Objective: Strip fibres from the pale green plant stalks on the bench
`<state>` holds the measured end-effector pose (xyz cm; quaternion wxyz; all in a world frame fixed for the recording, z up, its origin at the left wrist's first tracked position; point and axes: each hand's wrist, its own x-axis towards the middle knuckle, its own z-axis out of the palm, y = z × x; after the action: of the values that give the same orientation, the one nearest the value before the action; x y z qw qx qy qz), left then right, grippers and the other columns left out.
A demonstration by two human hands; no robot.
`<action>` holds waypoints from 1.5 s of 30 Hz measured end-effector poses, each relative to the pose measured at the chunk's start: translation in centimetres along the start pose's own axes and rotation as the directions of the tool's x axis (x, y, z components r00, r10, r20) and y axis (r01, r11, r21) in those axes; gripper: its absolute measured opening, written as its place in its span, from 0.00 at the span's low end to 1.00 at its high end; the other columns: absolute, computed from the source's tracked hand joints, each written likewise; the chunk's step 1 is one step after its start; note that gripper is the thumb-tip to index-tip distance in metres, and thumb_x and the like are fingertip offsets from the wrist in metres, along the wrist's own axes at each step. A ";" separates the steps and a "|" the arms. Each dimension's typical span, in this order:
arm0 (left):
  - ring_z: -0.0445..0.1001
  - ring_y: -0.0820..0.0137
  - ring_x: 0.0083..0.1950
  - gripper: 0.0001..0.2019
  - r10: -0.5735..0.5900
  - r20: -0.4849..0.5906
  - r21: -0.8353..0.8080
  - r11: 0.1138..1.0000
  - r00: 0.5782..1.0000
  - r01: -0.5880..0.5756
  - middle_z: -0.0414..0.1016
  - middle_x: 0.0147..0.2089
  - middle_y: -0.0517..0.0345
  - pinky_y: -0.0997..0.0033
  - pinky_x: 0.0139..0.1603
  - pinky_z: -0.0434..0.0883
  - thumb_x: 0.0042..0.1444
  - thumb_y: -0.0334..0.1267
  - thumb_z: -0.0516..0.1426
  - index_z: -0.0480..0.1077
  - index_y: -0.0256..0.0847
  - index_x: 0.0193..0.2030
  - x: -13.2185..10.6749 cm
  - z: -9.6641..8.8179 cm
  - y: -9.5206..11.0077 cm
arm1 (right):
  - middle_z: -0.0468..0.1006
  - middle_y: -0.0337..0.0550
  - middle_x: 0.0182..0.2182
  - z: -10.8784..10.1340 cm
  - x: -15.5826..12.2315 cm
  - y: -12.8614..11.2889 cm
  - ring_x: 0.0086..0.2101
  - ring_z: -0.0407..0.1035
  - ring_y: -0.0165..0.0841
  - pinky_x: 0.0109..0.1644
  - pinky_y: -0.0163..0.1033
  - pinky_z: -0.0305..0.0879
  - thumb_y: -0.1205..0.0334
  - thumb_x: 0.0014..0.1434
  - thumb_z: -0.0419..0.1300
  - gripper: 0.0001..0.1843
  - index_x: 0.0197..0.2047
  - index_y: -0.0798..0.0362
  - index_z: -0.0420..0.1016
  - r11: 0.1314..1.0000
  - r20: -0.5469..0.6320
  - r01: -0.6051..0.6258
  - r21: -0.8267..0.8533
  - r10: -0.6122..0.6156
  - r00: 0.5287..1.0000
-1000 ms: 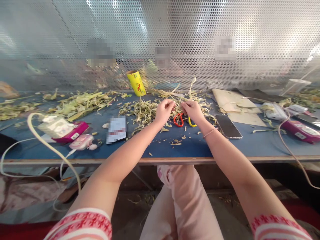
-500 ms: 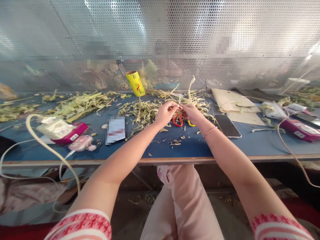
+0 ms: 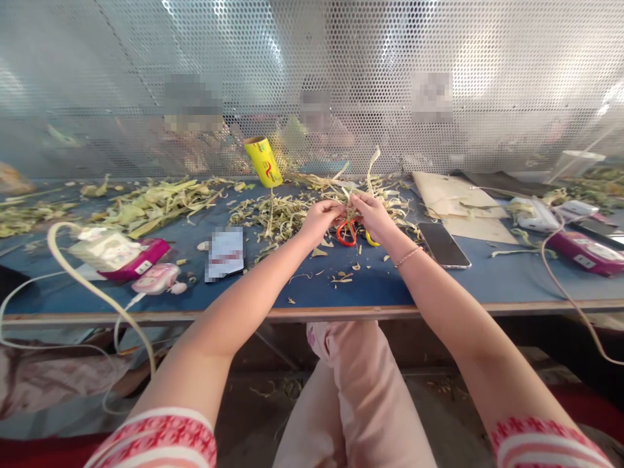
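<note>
— Perforated metal screen (image 3: 312, 58) behind, blue desk (image 3: 380, 286) littered with husk scraps (image 3: 280, 214); where's the strip?
— Between both hands, that pale strip (image 3: 345, 195), just above the red-handled scissors (image 3: 347, 233); left hand (image 3: 319, 220) and right hand (image 3: 373, 214) each have their grip pinched on it.
— Advice?
— Hold it taut, I'd say; pinch close together so it doesn't tear.

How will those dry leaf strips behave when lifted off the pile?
Probably floppy but springy: one curled strip arcs up from the pile. Likely very light and snag-prone, as the leaf strips lie tangled. Left hand and right hand pinch some with fingertips, so little grip seems needed.
</note>
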<state>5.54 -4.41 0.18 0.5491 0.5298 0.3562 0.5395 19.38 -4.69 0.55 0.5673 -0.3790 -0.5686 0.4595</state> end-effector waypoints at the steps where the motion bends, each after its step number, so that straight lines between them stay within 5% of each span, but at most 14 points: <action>1: 0.72 0.77 0.29 0.06 -0.005 -0.002 -0.010 1.000 1.000 0.005 0.73 0.25 0.61 0.73 0.34 0.72 0.46 0.34 0.65 0.72 0.36 0.28 0.0 0.0 0.1 | 0.66 0.34 0.23 0.0 0.0 0.1 0.26 0.62 0.25 0.30 0.31 0.61 0.44 0.50 0.63 0.20 0.25 0.52 0.67 1.000 0.011 0.000 -0.010 0.000 1.000; 7: 0.73 0.76 0.32 0.01 -0.014 0.039 -0.076 0.997 0.999 0.017 0.75 0.29 0.59 0.73 0.37 0.72 0.50 0.31 0.60 0.71 0.37 0.30 0.3 -0.3 0.0 | 0.62 0.32 0.19 -0.4 0.2 0.5 0.23 0.58 0.23 0.30 0.31 0.59 0.48 0.48 0.66 0.22 0.20 0.53 0.60 0.998 0.078 0.002 -0.067 0.003 0.997; 13: 0.74 0.75 0.35 0.07 0.065 0.053 -0.117 0.991 0.996 -0.059 0.75 0.33 0.57 0.70 0.44 0.71 0.52 0.26 0.53 0.70 0.37 0.33 0.7 -0.5 -0.1 | 0.66 0.34 0.21 -0.2 0.1 0.2 0.24 0.61 0.23 0.31 0.32 0.60 0.54 0.47 0.66 0.15 0.23 0.54 0.66 1.000 0.001 -0.017 -0.022 0.017 1.000; 32: 0.74 0.77 0.36 0.08 0.132 0.075 -0.055 0.990 0.988 -0.128 0.74 0.32 0.60 0.70 0.47 0.72 0.47 0.33 0.63 0.68 0.40 0.33 0.7 -0.4 -0.7 | 0.70 0.34 0.26 -0.1 0.0 -0.2 0.28 0.66 0.23 0.32 0.29 0.67 0.46 0.52 0.64 0.19 0.27 0.52 0.65 0.992 -0.054 -0.044 0.122 0.051 0.997; 39: 0.73 0.77 0.36 0.10 0.150 0.017 -0.103 0.984 0.988 -0.148 0.74 0.32 0.61 0.71 0.46 0.72 0.48 0.34 0.64 0.66 0.40 0.35 0.6 -0.2 -0.8 | 0.69 0.33 0.25 -0.2 0.3 0.4 0.26 0.63 0.23 0.30 0.29 0.64 0.44 0.52 0.63 0.20 0.28 0.52 0.66 0.997 -0.045 0.035 0.070 -0.031 0.998; 45: 0.73 0.77 0.34 0.05 0.139 0.036 -0.097 0.986 0.990 -0.135 0.73 0.31 0.61 0.69 0.47 0.72 0.50 0.33 0.61 0.67 0.39 0.31 0.6 -0.1 -0.8 | 0.68 0.35 0.23 -0.1 0.4 0.7 0.26 0.61 0.25 0.30 0.31 0.60 0.44 0.55 0.59 0.19 0.28 0.52 0.66 0.985 -0.073 0.105 -0.140 -0.116 0.991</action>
<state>5.67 -3.66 -0.48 0.5425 0.5379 0.2812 0.5808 19.43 -4.12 0.02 0.5873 -0.4029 -0.5953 0.3719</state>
